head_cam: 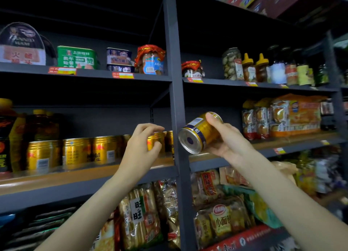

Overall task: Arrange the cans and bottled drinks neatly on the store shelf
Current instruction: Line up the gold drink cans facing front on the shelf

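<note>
At shelf front, right-hand grip (225, 137) round gold can (199, 133)

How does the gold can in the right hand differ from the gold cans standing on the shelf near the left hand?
The held gold can is tilted, with its silver end toward the camera; the shelf cans stand upright in a row.
The held can is off the shelf, gripped by the right hand; the shelf cans rest on the wooden board.
The held can has a dark blue band; the shelf cans show red print and barcodes.
Both are gold metal.
</note>
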A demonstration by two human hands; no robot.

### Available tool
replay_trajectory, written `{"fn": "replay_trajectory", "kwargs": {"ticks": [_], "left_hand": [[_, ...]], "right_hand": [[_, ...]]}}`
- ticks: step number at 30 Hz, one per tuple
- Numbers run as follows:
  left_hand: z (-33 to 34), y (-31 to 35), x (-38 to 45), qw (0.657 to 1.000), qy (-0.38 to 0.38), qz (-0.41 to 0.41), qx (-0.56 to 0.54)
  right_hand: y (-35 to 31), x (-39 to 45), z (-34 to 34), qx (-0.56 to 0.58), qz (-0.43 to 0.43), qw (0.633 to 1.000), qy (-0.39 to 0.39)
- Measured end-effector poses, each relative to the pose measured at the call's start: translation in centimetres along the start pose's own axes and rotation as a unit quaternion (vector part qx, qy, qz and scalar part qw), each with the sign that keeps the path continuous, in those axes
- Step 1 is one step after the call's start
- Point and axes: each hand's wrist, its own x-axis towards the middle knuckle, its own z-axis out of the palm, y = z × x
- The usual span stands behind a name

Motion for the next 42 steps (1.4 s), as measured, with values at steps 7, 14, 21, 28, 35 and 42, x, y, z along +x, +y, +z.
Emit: {"fn": "replay_trajectory", "kwargs": {"ticks": [7, 14, 21, 28, 35, 42], "left_hand": [[2.4, -0.5, 0.4, 0.993, -0.016, 0.043, 0.109], [4.7, -3.6, -0.1, 0.986, -0.054, 0.068, 0.139], [5.4, -4.9, -0.5, 0.983, -0.030, 0.096, 0.155], [5.4, -5.1, -0.8, 0.980, -0.035, 0.100, 0.168], [3.3, -5.0, -0.5, 0.987, 0.023, 0.095, 0.129], [-4.7, -9.1, 1.4, 0.958, 0.044, 0.027, 0.281]], "right_hand": [[-1.7, 5.8, -1.9, -0.275, -0.261, 0.905, 0.195], [0.1, 11.0, -3.8, -0.527, -0.215, 0.800, 0.189], [1.0, 13.7, -5.4, -0.596, -0.194, 0.769, 0.129], [3.6, 14.4, -6.5, -0.615, -0.139, 0.764, 0.134], [0.6, 9.1, 1.2, -0.418, -0.480, 0.755, 0.157], [4.8, 5.4, 12.0, -0.484, -0.507, 0.708, -0.094]]}}
